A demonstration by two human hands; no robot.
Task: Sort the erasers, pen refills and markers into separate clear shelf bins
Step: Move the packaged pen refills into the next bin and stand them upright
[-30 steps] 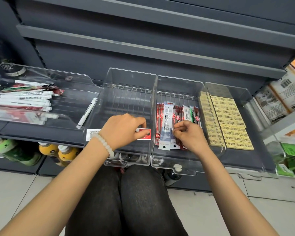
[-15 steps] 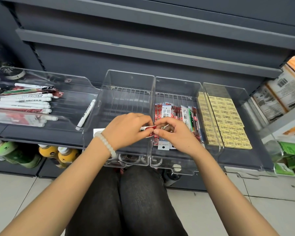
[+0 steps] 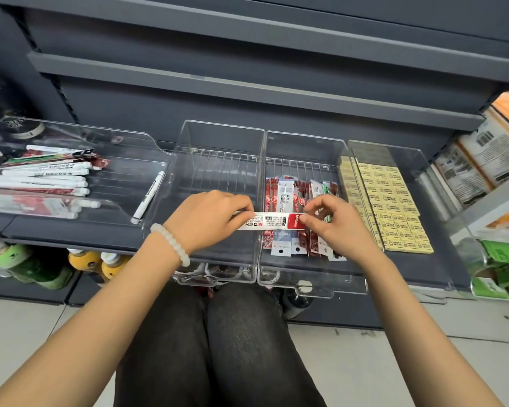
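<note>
Now both hands hold one pen refill packet (image 3: 272,221) level over the wall shared by two clear bins: left hand (image 3: 209,220) pinches its white end, right hand (image 3: 332,223) its red end.

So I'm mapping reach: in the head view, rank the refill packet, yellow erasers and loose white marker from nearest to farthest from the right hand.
1. Refill packet: pinched by the right hand.
2. Yellow erasers: bin just right.
3. Loose white marker: far left bin.
</note>
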